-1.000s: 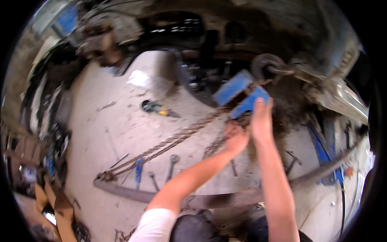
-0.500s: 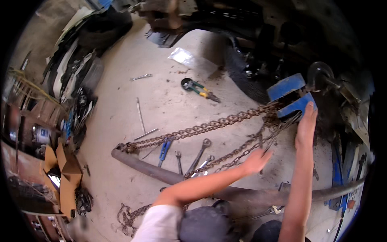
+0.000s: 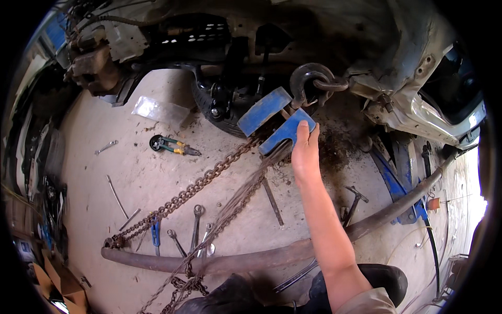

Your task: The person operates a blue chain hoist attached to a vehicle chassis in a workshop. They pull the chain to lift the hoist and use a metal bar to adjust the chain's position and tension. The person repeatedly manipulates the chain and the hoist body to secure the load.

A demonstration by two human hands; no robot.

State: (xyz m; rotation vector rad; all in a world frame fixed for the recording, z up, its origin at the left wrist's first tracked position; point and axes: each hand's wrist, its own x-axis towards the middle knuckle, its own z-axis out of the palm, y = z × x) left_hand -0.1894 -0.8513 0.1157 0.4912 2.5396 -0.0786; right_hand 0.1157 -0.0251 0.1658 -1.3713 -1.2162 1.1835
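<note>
My right hand (image 3: 306,149) grips the lower edge of a blue chain hoist (image 3: 264,112), thumb on its outer plate and most other fingers hidden behind. A large dark steel hook (image 3: 302,78) at the hoist's top is joined to a heavy link (image 3: 332,85) at the vehicle frame. Rusty load chains (image 3: 196,184) stretch from the hoist down left to the end of a long curved metal pipe (image 3: 235,262). Another chain (image 3: 230,209), smeared by motion, runs from beneath my hand toward the lower left edge. My left hand is out of view.
On the concrete floor lie green-and-yellow pliers (image 3: 175,146), several wrenches (image 3: 196,225), a blue-handled tool (image 3: 156,233), a hammer (image 3: 355,201), a metal rod (image 3: 273,201) and a clear plastic bag (image 3: 159,111). The vehicle's underside (image 3: 334,31) hangs overhead. A cardboard box (image 3: 57,282) stands at lower left.
The view has swung right, so the hoist appears nearer the middle. My right hand still holds it. My left hand has left the picture, and the hand chain beneath the hoist now blurs.
</note>
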